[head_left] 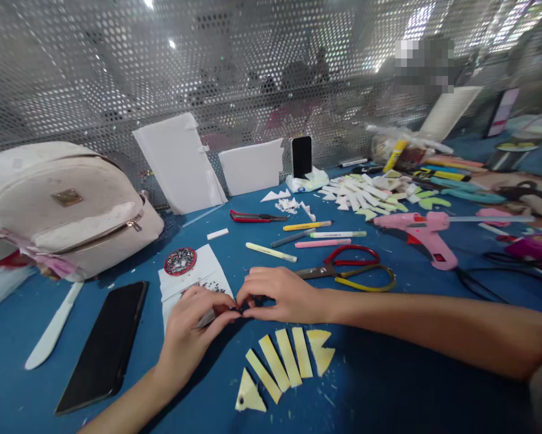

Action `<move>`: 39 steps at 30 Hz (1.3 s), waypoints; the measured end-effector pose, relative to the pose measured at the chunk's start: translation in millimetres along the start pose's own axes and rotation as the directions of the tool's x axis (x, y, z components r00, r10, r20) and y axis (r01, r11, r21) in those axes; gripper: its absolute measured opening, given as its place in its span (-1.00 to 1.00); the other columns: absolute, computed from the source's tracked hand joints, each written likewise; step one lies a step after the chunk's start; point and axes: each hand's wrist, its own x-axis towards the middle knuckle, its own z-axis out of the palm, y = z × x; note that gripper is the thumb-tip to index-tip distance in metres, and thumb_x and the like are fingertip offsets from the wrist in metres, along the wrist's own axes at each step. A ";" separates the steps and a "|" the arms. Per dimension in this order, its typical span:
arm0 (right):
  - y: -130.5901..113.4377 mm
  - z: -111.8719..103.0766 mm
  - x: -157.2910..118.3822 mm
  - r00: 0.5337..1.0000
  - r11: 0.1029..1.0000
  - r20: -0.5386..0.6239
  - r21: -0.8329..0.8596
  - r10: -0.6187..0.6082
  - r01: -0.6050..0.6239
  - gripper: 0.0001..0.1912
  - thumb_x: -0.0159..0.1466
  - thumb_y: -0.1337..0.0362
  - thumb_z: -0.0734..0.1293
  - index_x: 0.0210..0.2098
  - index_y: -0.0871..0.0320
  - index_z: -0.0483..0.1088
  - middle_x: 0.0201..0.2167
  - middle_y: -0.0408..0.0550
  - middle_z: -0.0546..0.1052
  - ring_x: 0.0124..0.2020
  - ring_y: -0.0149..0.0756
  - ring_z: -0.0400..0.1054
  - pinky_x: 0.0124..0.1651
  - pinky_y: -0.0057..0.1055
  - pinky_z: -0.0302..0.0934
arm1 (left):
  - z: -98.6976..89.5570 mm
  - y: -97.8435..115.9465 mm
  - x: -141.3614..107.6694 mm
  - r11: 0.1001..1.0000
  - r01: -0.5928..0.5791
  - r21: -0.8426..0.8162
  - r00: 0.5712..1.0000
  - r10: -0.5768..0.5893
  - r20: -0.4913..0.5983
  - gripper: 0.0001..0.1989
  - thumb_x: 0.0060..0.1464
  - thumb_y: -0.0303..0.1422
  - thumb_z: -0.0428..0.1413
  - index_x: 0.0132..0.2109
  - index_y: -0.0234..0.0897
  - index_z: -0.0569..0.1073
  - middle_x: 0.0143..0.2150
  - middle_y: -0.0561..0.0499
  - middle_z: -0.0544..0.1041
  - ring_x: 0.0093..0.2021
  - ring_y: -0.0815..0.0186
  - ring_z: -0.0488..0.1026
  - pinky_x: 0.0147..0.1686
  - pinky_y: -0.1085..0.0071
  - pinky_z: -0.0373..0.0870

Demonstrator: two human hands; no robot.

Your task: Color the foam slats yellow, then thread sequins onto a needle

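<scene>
My left hand (197,316) and my right hand (280,295) meet fingertip to fingertip, both closed in a pinch around a small dark thing that the fingers mostly hide. Under and beyond my left hand lies a white paper (216,259) with dark and silvery specks scattered on it. A round red-rimmed dish (180,261) of similar bits rests on that paper. Nearer me, pale yellow strips (274,360) lie in a curved row between a triangular head piece (249,395) with a dark eye and a notched tail piece (321,349), forming a fish shape.
Scissors (363,283) with red and yellow handles lie beyond my right wrist, near several highlighters (322,243) and a red cutter (252,216). A pink glue gun (433,232) is at right. At left are a black phone (103,343), a white knife (56,325) and a backpack (67,211).
</scene>
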 end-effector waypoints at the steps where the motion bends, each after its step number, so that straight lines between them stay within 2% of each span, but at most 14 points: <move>1: 0.5 0.4 0.2 1.000 1.000 -0.005 -0.002 -0.013 0.013 -0.93 0.38 0.29 0.39 -0.17 0.17 0.49 -0.36 -0.13 0.53 -0.25 -0.33 0.35 -0.20 -0.45 0.19 | 0.5 -0.3 -0.1 1.000 -0.002 -0.001 1.000 0.002 0.000 -0.86 0.24 -0.24 0.24 -0.25 -0.19 0.56 -0.44 0.12 0.61 -0.41 0.33 0.49 -0.34 0.41 0.38; 10: 4.2 3.2 -1.3 0.997 0.998 -0.054 0.002 -0.057 0.058 -0.97 0.37 0.33 0.39 -0.21 0.16 0.49 -0.34 -0.14 0.53 -0.24 -0.34 0.34 -0.18 -0.43 0.20 | 1.9 -1.0 3.3 0.999 -0.048 -0.001 0.999 0.048 0.027 -0.82 0.28 -0.23 0.21 -0.29 -0.18 0.54 -0.41 0.16 0.62 -0.40 0.37 0.48 -0.32 0.44 0.34; 19: 3.8 0.4 -3.0 0.990 0.999 -0.138 0.030 0.025 -0.021 -0.98 0.36 0.34 0.38 -0.21 0.13 0.48 -0.25 -0.09 0.54 -0.15 -0.28 0.35 -0.06 -0.34 0.24 | 4.3 -7.5 1.7 0.992 -0.126 -0.020 0.984 0.127 0.125 -0.92 0.32 -0.34 0.18 -0.20 -0.18 0.56 -0.38 0.16 0.62 -0.42 0.39 0.49 -0.19 0.34 0.27; 24: 4.0 -0.4 -1.7 0.985 0.997 -0.163 0.069 0.050 -0.039 -0.98 0.33 0.38 0.40 -0.23 0.15 0.47 -0.26 -0.10 0.53 -0.18 -0.30 0.35 -0.06 -0.33 0.24 | 3.5 -6.1 0.4 0.987 -0.163 0.002 0.979 0.162 0.126 -0.93 0.31 -0.36 0.19 -0.20 -0.18 0.56 -0.39 0.15 0.61 -0.43 0.37 0.46 -0.20 0.33 0.24; 28: 3.9 -2.0 0.5 0.979 0.991 -0.183 0.112 0.091 -0.072 -0.97 0.32 0.39 0.40 -0.25 0.16 0.46 -0.28 -0.10 0.53 -0.20 -0.31 0.34 -0.13 -0.37 0.24 | 2.9 -5.5 0.5 0.985 -0.175 -0.017 0.975 0.175 0.136 -0.94 0.31 -0.38 0.19 -0.18 -0.19 0.56 -0.37 0.14 0.61 -0.41 0.37 0.47 -0.18 0.32 0.24; 34: 4.8 -2.9 2.8 0.962 0.969 -0.197 0.195 0.189 -0.150 -0.95 0.32 0.40 0.40 -0.29 0.17 0.46 -0.31 -0.12 0.52 -0.24 -0.36 0.30 -0.31 -0.47 0.18 | 1.6 -0.7 -1.7 0.962 -0.271 -0.039 0.951 0.274 0.144 -0.94 0.29 -0.46 0.19 -0.14 -0.24 0.56 -0.35 0.10 0.61 -0.34 0.34 0.46 -0.15 0.29 0.25; 37: 6.0 -2.4 3.1 0.957 0.962 -0.198 0.215 0.213 -0.170 -0.94 0.31 0.41 0.41 -0.29 0.17 0.46 -0.32 -0.14 0.51 -0.26 -0.38 0.29 -0.32 -0.49 0.17 | -0.5 1.8 -3.2 0.950 -0.310 0.015 0.945 0.307 0.113 -0.93 0.28 -0.47 0.20 -0.15 -0.24 0.58 -0.24 0.01 0.62 -0.23 0.28 0.47 -0.16 0.29 0.30; 39: 6.4 -2.4 3.3 0.956 0.959 -0.196 0.222 0.219 -0.175 -0.94 0.30 0.41 0.42 -0.30 0.17 0.46 -0.32 -0.15 0.50 -0.27 -0.38 0.28 -0.34 -0.50 0.16 | -1.9 2.6 -3.6 0.939 -0.341 0.037 0.936 0.335 0.111 -0.92 0.29 -0.45 0.18 -0.17 -0.25 0.58 -0.10 -0.07 0.63 -0.12 0.23 0.48 -0.12 0.28 0.34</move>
